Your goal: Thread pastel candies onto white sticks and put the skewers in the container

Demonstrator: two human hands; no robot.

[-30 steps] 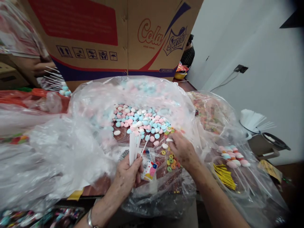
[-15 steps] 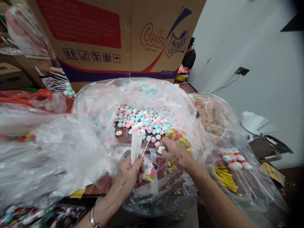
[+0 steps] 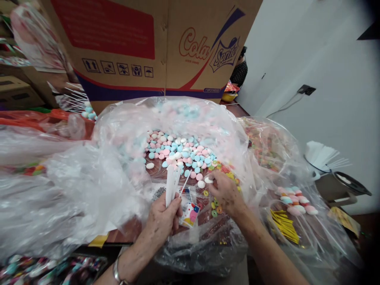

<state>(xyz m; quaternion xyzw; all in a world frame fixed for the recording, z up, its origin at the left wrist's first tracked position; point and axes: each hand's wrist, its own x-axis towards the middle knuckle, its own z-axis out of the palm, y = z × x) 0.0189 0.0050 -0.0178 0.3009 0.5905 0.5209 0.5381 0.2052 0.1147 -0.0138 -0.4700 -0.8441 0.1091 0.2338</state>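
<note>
Our left hand [image 3: 162, 215] clamps a bundle of thin white plastic sticks [image 3: 172, 184] upright; our right hand [image 3: 225, 192] pinches a white candy disc [image 3: 208, 180] at the near edge of the pastel candy pile [image 3: 178, 152]. We judge one disc per pick works best.

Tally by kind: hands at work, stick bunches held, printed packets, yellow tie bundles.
Hands: 2, left hand and right hand
Bunch of white sticks, held in the left hand: 1
Printed packet: 1
Bundle of yellow ties: 1
Total: 5
</note>
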